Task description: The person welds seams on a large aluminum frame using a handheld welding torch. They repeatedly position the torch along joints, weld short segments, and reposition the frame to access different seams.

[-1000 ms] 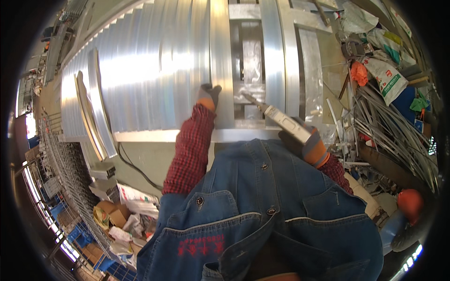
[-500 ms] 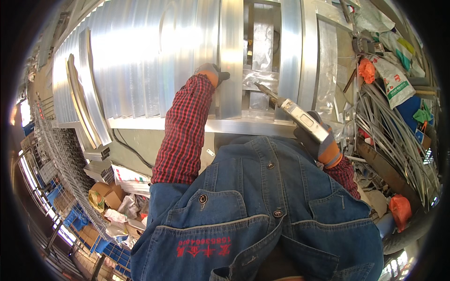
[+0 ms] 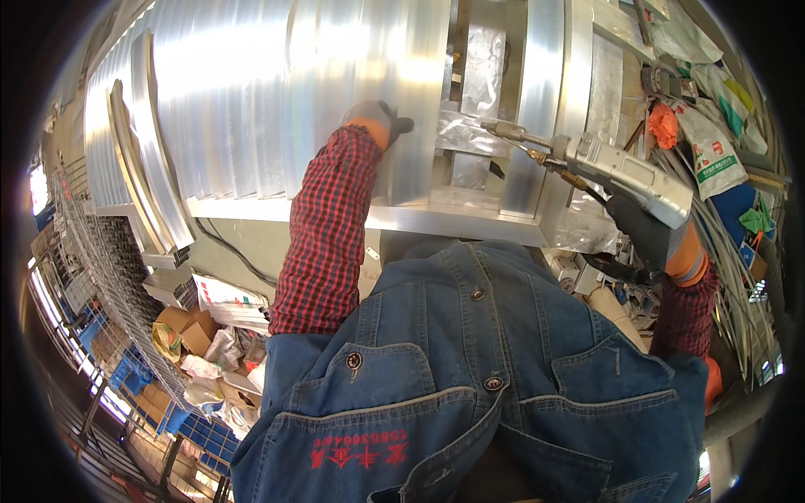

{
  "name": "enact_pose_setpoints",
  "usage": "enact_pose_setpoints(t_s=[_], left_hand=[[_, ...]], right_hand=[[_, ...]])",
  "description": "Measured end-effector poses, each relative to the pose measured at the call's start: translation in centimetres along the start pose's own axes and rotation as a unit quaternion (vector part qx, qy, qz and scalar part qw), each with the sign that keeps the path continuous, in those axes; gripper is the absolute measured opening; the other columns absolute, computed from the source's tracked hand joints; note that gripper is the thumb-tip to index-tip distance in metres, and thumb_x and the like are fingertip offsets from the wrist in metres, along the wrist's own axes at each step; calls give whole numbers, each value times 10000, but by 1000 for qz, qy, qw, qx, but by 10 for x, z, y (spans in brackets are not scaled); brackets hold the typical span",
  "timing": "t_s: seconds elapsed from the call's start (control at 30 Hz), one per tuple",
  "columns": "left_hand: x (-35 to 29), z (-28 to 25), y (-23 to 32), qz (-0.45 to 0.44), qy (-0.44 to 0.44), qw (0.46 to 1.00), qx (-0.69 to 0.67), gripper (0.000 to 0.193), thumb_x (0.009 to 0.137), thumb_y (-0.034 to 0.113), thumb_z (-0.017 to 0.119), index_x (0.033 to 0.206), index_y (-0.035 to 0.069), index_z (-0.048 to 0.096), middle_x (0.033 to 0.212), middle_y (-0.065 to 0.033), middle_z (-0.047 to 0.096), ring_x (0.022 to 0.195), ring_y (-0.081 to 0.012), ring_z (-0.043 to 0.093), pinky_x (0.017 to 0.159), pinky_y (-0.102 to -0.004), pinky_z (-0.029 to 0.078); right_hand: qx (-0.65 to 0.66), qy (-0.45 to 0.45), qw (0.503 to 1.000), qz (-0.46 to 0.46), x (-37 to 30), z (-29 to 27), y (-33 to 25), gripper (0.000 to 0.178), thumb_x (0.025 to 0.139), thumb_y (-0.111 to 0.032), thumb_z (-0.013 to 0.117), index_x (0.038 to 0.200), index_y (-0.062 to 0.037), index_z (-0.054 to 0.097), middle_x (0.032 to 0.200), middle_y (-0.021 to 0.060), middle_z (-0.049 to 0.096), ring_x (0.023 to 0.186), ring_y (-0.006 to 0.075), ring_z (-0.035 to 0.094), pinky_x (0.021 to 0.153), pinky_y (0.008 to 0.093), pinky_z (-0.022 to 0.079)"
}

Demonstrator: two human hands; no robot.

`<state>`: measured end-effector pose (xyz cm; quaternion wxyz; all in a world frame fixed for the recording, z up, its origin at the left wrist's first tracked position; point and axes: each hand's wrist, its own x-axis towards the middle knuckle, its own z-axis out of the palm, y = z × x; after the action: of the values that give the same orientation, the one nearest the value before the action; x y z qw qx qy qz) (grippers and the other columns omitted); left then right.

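My left hand [image 3: 373, 119], in a grey glove with an orange cuff, rests on a row of long silver aluminium profiles [image 3: 251, 126]. Its thumb points to the right, apart from the fingers, which show only in part. In my right hand [image 3: 650, 230], gloved in dark grey with an orange cuff, is a silver welding gun [image 3: 629, 172]. The gun's nozzle points left and its tip lies over a short aluminium crosspiece [image 3: 470, 132] between the profiles. A thin brass-coloured tube and dark hose run along the underside of the gun.
Two loose profile strips [image 3: 151, 142] lie across the left end of the row. Wire mesh [image 3: 117, 277] and a cardboard box [image 3: 197, 331] are at lower left. On the right are white sacks [image 3: 713, 151], an orange bag [image 3: 662, 126] and a bundle of thin metal strips [image 3: 738, 285].
My right hand and the welding gun have swung to the right and away from my body, leaving the gun more nearly level. My left hand stays on the profiles.
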<state>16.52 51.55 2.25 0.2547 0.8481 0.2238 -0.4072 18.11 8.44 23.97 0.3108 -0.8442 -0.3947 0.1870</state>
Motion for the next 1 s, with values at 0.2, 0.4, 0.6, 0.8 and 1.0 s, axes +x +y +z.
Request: enact_pose_setpoints(t_s=[0.2,0.4,0.6,0.8,1.0], left_hand=[[-14,-10,11,-8,-30,999,-18,694,879,539,824,1375,59,753,1318,-146,785,1249,-328,722,1094,-445,551],[-11,-6,9,-12,-19,1000,-7,673,885,544,820,1369,80,760,1259,-133,803,1204,-312,741,1078,-435,564],[-6,-4,6,5,-22,1000,4,679,880,555,832,1357,77,763,1233,-132,806,1164,-303,751,1048,-431,577],[-5,-4,6,9,-26,999,25,691,883,564,831,1366,76,757,1257,-136,800,1193,-307,741,1071,-430,562],[-2,-1,6,5,-25,999,39,700,886,572,823,1378,80,750,1289,-132,791,1231,-310,729,1088,-432,556]], right_hand=[[179,-60,969,156,39,10,-3,362,1019,-183,781,1314,24,745,1060,79,777,889,135,700,763,302,566],[260,-123,934,211,61,44,3,427,1045,-209,772,1396,25,708,1122,85,792,952,129,707,830,300,576],[291,-133,924,212,67,65,11,435,1032,-185,797,1402,23,703,1257,129,791,1102,171,720,989,328,571],[306,-202,915,165,78,82,15,421,1006,-185,817,1371,3,723,1223,137,805,1068,172,742,951,332,592],[167,-253,952,38,89,123,30,364,981,-251,836,1282,-56,776,1067,151,816,909,228,776,840,343,619]])
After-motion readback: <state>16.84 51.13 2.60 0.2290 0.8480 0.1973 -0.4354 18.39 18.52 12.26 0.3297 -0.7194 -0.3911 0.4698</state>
